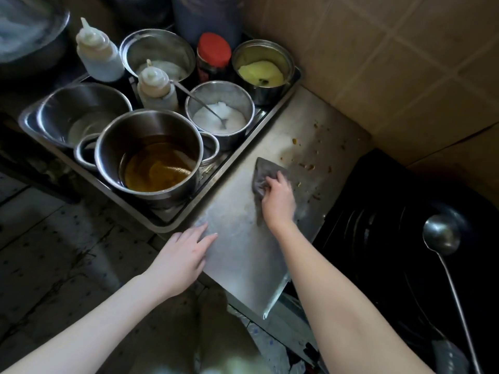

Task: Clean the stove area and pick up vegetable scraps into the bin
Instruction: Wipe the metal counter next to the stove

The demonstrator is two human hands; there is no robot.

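Observation:
My right hand (278, 199) presses a grey cloth (266, 171) onto the steel counter (243, 255) beside the stove, fingers bunched on the fabric. Brown food scraps (310, 166) lie scattered on the counter beyond and right of the cloth, towards the wall. My left hand (183, 259) rests flat on the counter's near-left edge, fingers spread, holding nothing. No bin is in view.
A steel tray (172, 225) left of the counter holds several pots, among them one with brown oil (151, 157) and one with white powder and a spoon (220, 117), plus squeeze bottles (98, 54). A black wok (405, 238) with a ladle (442, 236) sits on the right. Cardboard (391, 63) lines the wall.

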